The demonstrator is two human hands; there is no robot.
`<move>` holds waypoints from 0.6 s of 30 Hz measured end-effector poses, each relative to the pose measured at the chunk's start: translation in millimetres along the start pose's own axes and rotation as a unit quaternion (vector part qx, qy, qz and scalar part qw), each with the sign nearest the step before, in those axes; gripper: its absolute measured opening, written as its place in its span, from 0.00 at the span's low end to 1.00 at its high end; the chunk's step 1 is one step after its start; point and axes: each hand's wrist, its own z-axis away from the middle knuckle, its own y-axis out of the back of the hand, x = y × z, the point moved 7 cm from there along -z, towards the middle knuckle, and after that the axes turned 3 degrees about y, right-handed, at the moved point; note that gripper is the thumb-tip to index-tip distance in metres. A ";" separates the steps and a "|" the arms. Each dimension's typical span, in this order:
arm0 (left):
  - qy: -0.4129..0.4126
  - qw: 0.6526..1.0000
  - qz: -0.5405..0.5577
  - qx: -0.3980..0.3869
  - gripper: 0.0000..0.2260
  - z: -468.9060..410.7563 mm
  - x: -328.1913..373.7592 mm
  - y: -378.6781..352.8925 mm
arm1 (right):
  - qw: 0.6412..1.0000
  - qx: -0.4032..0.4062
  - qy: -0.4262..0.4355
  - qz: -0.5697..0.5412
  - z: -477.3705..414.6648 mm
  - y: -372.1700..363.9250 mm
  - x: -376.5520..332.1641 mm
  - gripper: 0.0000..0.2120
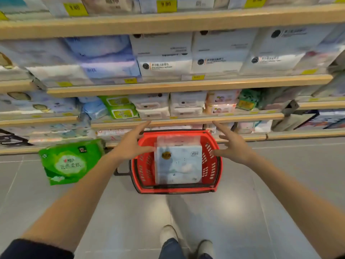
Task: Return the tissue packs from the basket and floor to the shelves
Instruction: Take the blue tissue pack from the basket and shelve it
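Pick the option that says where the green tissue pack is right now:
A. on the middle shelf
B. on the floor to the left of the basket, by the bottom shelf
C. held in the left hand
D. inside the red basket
B: the green tissue pack lies on the grey floor left of the red basket, against the bottom shelf, and neither open hand touches it.

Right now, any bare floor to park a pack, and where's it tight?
Bare grey floor right of the red basket, and between the basket and the shoes. Crowded: green pack lies left, and the blue-white pack fills the basket between both open hands.
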 end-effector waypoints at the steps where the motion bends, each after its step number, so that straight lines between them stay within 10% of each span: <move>1: 0.026 0.999 0.015 -0.011 0.40 -4.7 -23.1 -11.4 | 1.000 -0.002 -0.013 -0.014 -2.6 -15.4 15.1 0.46; 18: 0.024 0.998 0.024 -0.053 0.44 -88.6 -266.7 -185.5 | 0.995 0.023 -0.080 0.053 -73.2 -206.7 235.6 0.48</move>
